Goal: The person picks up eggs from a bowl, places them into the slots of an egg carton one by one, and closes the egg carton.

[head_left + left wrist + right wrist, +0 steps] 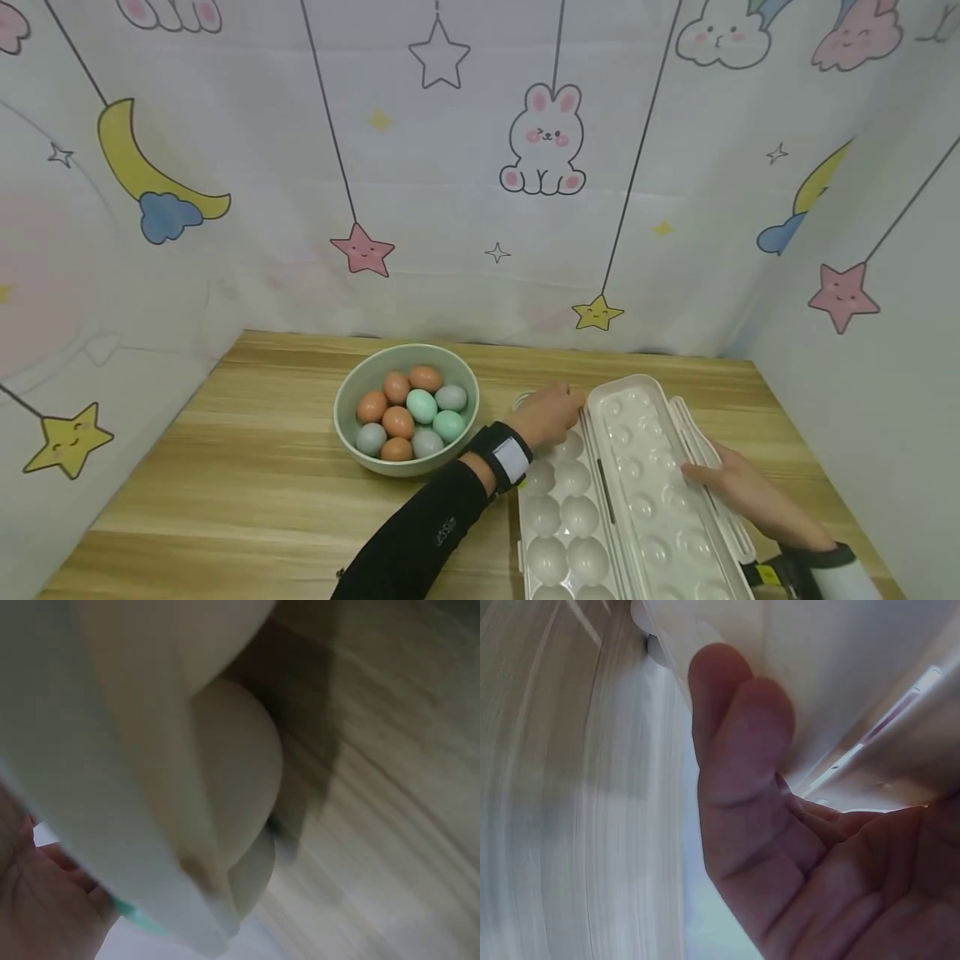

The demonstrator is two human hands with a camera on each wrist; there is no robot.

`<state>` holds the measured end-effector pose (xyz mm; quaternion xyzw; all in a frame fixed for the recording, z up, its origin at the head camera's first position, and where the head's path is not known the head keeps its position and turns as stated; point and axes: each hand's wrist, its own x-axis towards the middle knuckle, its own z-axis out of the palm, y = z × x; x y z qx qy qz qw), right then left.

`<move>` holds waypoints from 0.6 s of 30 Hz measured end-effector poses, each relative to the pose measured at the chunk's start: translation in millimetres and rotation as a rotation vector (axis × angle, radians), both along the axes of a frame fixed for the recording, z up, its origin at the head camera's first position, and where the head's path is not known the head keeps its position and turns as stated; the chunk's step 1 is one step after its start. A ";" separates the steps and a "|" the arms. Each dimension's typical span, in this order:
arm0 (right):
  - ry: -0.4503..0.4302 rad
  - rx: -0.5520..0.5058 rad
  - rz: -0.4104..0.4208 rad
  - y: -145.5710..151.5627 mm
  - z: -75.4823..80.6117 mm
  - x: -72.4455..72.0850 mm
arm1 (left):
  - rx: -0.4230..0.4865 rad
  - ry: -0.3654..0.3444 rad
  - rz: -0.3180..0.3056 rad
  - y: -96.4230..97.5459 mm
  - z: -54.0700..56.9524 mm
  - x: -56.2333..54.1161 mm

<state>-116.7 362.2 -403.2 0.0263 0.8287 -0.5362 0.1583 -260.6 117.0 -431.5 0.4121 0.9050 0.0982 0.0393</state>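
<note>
A white plastic egg box [580,517] lies opened out on the table, its rounded cells on the left and its dimpled lid [647,467] on the right. Over the far end of the cells is my left hand [546,415], its fingertips mostly hidden. Beside that hand [52,907] in the left wrist view, a mint-green sliver [139,919] shows past the box's rim; I cannot tell whether the fingers hold it. My right hand [738,487] grips the box's right edge, thumb on top. Curled fingers [742,750] meet the white plastic in the right wrist view.
Left of the box stands a pale green bowl [347,450] with several brown, mint-green and grey eggs [397,422]. The wooden table [247,475] ends at a printed cloth backdrop [450,192] behind and at the sides.
</note>
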 end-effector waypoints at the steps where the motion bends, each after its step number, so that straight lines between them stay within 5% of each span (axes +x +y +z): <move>1: -0.001 -0.002 0.001 -0.1 0.1 0.2 | 0.004 -0.002 -0.001 -0.4 -0.1 0.3; 10: -0.021 -0.006 -0.027 -3.0 -1.1 -0.1 | -0.001 0.014 0.012 -6.6 0.3 0.9; 18: -0.037 -0.007 -0.040 -2.4 -1.6 -1.5 | -0.021 -0.008 0.054 -25.9 25.9 9.2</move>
